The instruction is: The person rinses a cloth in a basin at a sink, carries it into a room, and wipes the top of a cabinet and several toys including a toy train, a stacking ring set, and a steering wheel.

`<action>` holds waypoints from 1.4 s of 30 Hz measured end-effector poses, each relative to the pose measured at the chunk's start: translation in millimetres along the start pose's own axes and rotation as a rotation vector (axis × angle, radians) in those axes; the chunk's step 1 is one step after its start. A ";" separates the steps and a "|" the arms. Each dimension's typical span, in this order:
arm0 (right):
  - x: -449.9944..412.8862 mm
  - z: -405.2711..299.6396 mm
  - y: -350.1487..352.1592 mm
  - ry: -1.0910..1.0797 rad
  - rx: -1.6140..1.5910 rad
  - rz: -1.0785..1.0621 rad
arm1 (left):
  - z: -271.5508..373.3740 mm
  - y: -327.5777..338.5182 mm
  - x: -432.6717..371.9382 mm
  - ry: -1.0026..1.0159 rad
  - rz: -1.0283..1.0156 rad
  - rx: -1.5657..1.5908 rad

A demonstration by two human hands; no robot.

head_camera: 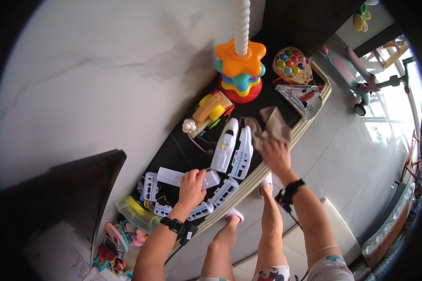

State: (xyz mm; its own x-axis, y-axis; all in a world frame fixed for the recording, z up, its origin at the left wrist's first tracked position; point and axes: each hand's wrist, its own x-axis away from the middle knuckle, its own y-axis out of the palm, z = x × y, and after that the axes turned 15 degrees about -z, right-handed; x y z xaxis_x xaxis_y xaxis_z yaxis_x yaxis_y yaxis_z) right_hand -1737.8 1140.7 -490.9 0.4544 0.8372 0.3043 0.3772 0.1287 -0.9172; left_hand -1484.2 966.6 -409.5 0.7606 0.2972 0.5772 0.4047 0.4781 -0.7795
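With my left hand [192, 189] I grip a white toy train carriage [211, 179] on the dark tabletop [177, 151]. My right hand [277, 154] has hold of a crumpled brown cloth [278, 128] near the cream edge strip [302, 123]. Between the hands lies the white bullet-train nose car [225, 147]. Beside it rests a white side panel [241, 154] with a blue stripe and dark windows. More such striped pieces [223, 192] curve around below my left hand, which partly hides that area.
A star-shaped stacking toy [241, 70] stands at the back, near a wooden pull-along toy [211, 112]. A wooden button toy [293, 65] and a silvery bag [304, 100] lie rightward. At left are a dark screen [74, 196] and a clear bin [137, 214]. A scooter [355, 77] stands on the floor.
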 end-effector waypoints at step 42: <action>-45.4 -45.8 -3.0 -0.155 -0.109 -0.213 | -24.0 -155.0 -39.4 -0.169 0.670 0.491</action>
State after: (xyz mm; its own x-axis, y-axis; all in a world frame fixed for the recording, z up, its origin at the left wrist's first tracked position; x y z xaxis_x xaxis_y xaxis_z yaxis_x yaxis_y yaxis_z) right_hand -1722.5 1077.9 -490.2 0.2298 0.8700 0.4362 0.5389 0.2595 -0.8014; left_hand -1564.7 860.9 -317.2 0.6594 0.7464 0.0898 -0.4006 0.4500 -0.7981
